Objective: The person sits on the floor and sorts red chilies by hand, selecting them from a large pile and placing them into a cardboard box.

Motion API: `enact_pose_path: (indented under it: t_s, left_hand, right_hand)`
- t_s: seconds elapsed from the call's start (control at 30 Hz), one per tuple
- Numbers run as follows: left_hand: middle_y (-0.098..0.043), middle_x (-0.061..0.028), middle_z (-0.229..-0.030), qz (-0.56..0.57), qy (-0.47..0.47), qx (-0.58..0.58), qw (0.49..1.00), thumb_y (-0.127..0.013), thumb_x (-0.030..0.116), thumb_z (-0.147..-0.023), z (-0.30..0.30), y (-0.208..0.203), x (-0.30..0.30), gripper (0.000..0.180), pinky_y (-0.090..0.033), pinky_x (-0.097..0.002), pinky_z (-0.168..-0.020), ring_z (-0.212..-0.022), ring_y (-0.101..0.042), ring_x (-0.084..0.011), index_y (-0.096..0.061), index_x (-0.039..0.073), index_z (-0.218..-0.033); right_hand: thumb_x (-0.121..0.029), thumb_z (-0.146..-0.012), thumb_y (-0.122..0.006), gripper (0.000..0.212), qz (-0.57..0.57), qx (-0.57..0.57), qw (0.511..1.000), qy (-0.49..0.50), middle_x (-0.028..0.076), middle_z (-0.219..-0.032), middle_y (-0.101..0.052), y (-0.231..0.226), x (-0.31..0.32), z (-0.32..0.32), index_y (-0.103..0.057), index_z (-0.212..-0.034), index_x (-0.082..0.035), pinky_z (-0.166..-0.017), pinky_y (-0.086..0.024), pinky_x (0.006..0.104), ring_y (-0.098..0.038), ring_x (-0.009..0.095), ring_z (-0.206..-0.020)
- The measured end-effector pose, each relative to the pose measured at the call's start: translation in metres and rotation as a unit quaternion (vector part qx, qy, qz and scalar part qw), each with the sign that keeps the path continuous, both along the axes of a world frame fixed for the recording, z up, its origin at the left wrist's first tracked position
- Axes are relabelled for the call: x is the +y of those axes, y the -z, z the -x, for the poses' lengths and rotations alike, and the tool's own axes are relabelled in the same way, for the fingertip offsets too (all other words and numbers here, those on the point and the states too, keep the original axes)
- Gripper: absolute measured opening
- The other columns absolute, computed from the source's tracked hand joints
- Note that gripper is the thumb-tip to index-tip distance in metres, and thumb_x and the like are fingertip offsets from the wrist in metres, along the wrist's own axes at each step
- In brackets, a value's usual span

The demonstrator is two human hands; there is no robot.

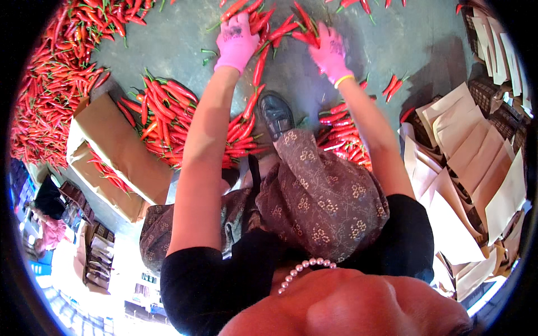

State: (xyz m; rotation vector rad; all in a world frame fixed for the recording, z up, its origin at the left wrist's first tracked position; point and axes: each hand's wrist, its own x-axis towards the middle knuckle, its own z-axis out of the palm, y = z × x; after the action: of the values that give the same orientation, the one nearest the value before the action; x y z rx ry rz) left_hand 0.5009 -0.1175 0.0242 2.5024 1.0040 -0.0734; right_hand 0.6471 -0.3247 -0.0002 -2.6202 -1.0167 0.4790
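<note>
Both of my hands wear pink gloves and reach out over the grey floor. My left hand [236,42] has its fingers curled over several long red chili peppers [261,21], whose tips stick out on its right side. A short way to the right, my right hand [330,53] grips a few red chili peppers [304,37] with green stems, near its thumb and fingers. Between the hands, more red chili peppers [259,70] trail down toward my dark shoe [276,113]. The undersides of my fingers are hidden.
A large heap of red chilies [50,95] covers the left side. Smaller piles [171,115] lie beside my legs. A paper-lined box [120,145] stands left; crates with brown paper [465,140] stand right. Another person in pink [53,232] is at the far left edge.
</note>
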Motion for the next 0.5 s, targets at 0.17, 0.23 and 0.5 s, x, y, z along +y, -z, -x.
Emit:
enact_pose_path:
  t_s: [0.17, 0.23, 0.5]
  left_hand:
    - [-0.069, -0.0144, -0.099, 0.257, -0.093, -0.05, 0.961, -0.075, 0.033, -0.074, -0.008, 0.012, 0.003, 0.057, -0.051, -0.0411, -0.087, -0.093, -0.067, -0.0309, -0.059, 0.003, -0.119]
    - [-0.07, -0.012, -0.095, 0.371, -0.119, -0.109, 0.915, -0.077, 0.031, -0.073, -0.005, 0.015, 0.0, 0.055, -0.052, -0.0388, -0.082, -0.088, -0.068, -0.0251, -0.061, 0.002, -0.117]
    - [-0.07, -0.0079, -0.098, 0.717, -0.191, -0.264, 0.616, -0.075, 0.012, -0.08, 0.014, 0.01, -0.006, 0.035, -0.054, -0.0323, -0.078, -0.085, -0.066, -0.0177, -0.065, 0.0, -0.111]
  right_hand:
    - [-0.017, -0.074, -0.065, 0.063, -0.167, 0.071, 0.982, 0.057, 0.024, -0.135, -0.046, 0.017, 0.04, 0.057, -0.047, -0.133, -0.008, -0.098, -0.042, 0.0512, -0.048, 0.045, -0.117]
    - [-0.009, -0.074, -0.06, 0.064, -0.254, 0.15, 0.954, 0.047, 0.023, -0.125, -0.053, 0.015, 0.053, 0.056, -0.047, -0.136, -0.005, -0.094, -0.045, 0.0432, -0.056, 0.036, -0.107]
    - [0.007, -0.08, -0.051, 0.062, -0.399, 0.554, 0.714, 0.151, 0.006, -0.12, -0.058, -0.022, 0.056, 0.065, -0.044, -0.141, -0.006, -0.092, -0.049, 0.0295, -0.057, 0.016, -0.104]
